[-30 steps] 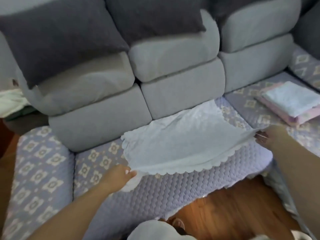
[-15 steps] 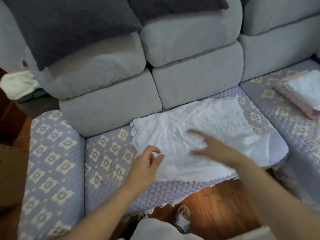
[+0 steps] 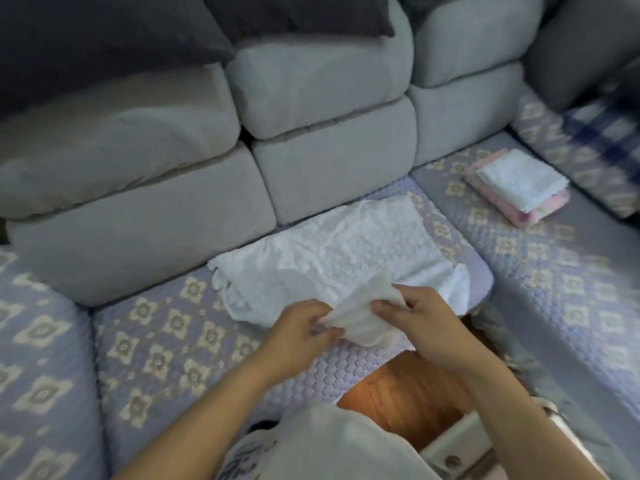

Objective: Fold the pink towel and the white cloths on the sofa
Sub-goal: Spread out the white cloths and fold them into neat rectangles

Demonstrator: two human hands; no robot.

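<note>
A white embossed cloth (image 3: 346, 251) lies spread on the middle seat of the sofa (image 3: 166, 327), its near edge lifted. My left hand (image 3: 304, 327) pinches that raised edge at its left side. My right hand (image 3: 412, 313) grips the same bunched edge from the right, close beside the left hand. At the right, a folded pink towel (image 3: 547, 206) lies on the corner seat with a folded white cloth (image 3: 519, 178) stacked on top.
Grey back cushions (image 3: 329, 98) and dark pillows (image 3: 104, 32) line the rear. The seats wear a lilac quilted cover with a flower pattern. Wooden floor (image 3: 391, 396) shows in the gap before the seat. A blue checked fabric (image 3: 602, 133) lies at the far right.
One second ago my hands held the cloth stretched wide by its corners. They let it drop, came together at its near edge and now hold the bunched edge between them.
</note>
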